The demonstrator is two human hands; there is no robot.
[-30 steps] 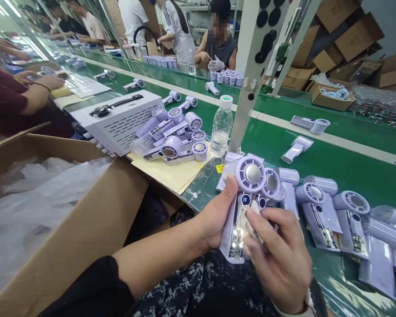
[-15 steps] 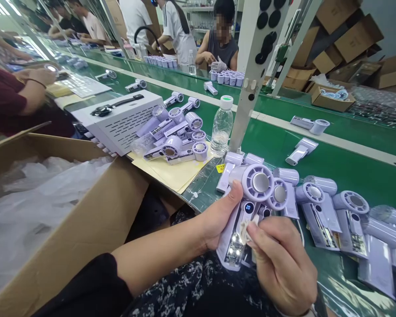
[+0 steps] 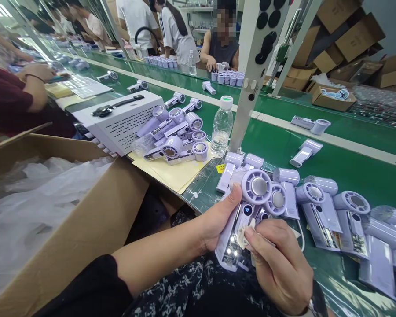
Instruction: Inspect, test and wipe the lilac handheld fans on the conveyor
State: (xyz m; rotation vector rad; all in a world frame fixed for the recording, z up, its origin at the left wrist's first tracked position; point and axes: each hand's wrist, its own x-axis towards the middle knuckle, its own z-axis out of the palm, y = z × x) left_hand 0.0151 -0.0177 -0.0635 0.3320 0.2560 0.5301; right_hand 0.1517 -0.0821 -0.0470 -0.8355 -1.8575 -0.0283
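My left hand (image 3: 219, 222) is wrapped round a pale purple handheld fan (image 3: 230, 253), its thumb beside the round fan head. The fan tilts with its head up, and a small round display glows on its mirror-like front panel. Pinched in my right hand (image 3: 280, 262) is a small wad of white cloth (image 3: 243, 235), pressed against that shiny panel. Just behind the held fan is another purple fan (image 3: 277, 199), its handle mostly hidden by my right hand. More purple fans (image 3: 351, 202) lie on the green surface to the right.
A clear water bottle (image 3: 222, 125) stands by a metal post (image 3: 251, 79). Left of it, several fans (image 3: 185, 136) are heaped on yellow paper (image 3: 166, 174) beside a white metal box (image 3: 128, 119). A cardboard box (image 3: 95, 229) holds plastic bags. Co-workers sit and stand beyond the green belt (image 3: 356, 149).
The held fan and the cloth have shifted slightly left, and the display digits look different. Fans on the belt have slid a little to the right. Both hands keep their hold.
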